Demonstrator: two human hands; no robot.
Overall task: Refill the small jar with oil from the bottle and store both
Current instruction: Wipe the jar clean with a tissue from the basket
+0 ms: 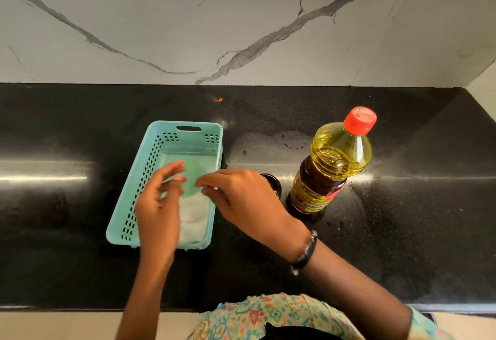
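Nearest us, both hands hover over the teal basket on the black table. The left hand has its grip loose and apart, fingers relaxed, holding nothing. The right hand reaches in from the other side, fingers extended, grip also apart and empty as far as the blur allows.

Just behind the right hand sits the small jar, dark, mostly hidden; whether it is lidded cannot be told. Probably light and rigid, best taken round its sides.

Further right stands the oil bottle, upright, red cap on, more than half full. It looks heavy and possibly slick. Thin plastic would flex, so grasp the ribbed middle and support the base when pouring.
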